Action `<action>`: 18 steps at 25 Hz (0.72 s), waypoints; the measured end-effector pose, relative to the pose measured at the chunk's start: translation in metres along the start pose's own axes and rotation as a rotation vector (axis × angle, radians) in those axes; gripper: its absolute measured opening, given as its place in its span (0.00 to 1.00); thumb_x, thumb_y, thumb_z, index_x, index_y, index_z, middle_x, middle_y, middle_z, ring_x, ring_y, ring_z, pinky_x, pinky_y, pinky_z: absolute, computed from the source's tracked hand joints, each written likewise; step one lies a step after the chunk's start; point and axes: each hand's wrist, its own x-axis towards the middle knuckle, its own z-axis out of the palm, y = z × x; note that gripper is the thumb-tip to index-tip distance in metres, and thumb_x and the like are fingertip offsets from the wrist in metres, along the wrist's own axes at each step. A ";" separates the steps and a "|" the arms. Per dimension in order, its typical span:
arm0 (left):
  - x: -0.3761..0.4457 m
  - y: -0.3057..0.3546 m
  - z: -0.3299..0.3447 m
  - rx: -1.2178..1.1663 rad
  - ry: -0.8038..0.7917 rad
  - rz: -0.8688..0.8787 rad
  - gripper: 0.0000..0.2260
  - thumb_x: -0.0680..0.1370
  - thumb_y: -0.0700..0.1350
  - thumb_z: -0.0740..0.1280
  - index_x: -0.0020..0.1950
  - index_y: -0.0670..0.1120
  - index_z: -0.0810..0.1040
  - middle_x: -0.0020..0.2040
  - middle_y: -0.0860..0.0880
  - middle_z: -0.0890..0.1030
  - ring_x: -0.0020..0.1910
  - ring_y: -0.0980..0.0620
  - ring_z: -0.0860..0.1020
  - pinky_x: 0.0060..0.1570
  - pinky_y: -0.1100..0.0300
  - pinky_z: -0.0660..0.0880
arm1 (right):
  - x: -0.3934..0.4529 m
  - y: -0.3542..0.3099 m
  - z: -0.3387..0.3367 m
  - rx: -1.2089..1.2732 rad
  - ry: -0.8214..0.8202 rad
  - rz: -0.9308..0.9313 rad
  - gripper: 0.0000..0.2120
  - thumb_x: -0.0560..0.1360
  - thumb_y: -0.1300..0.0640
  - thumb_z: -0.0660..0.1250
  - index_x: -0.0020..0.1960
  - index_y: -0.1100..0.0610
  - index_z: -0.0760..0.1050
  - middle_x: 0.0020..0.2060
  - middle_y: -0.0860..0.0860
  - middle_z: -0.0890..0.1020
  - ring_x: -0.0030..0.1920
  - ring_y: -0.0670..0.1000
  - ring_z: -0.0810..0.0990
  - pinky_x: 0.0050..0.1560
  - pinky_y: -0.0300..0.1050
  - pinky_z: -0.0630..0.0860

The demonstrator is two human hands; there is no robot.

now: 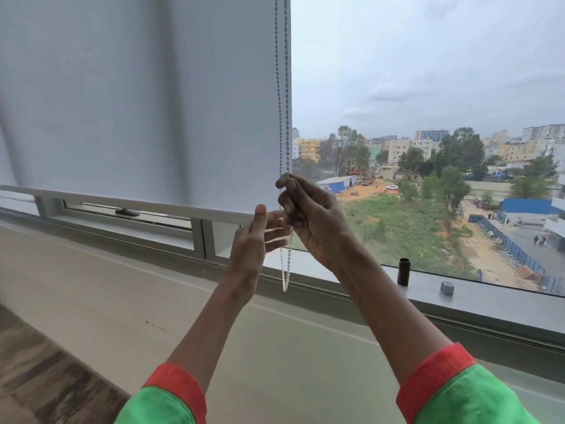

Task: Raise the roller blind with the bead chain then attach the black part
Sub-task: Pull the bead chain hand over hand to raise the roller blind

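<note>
Fingers [286,182] of the right hand [312,218] pinch the bead chain [282,87] beside the roller blind [137,102]; left hand [253,240] fingers spread loose just left of the chain. Right of the chain, the black part [404,271] stands on the sill. Chain is hidden inside the fist.

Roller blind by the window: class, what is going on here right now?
A person stands at the window working the roller blind. The right hand pinches the bead chain, while the left hand is open beside the chain's hanging loop. The blind is mostly down. The black part stands untouched on the sill.
</note>
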 end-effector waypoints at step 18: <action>0.030 0.069 0.022 -0.306 -0.005 0.224 0.09 0.79 0.41 0.62 0.45 0.46 0.82 0.23 0.56 0.66 0.24 0.58 0.61 0.24 0.68 0.58 | -0.043 0.053 -0.017 -0.099 0.002 0.195 0.09 0.76 0.56 0.62 0.47 0.57 0.80 0.29 0.48 0.77 0.29 0.45 0.69 0.32 0.35 0.64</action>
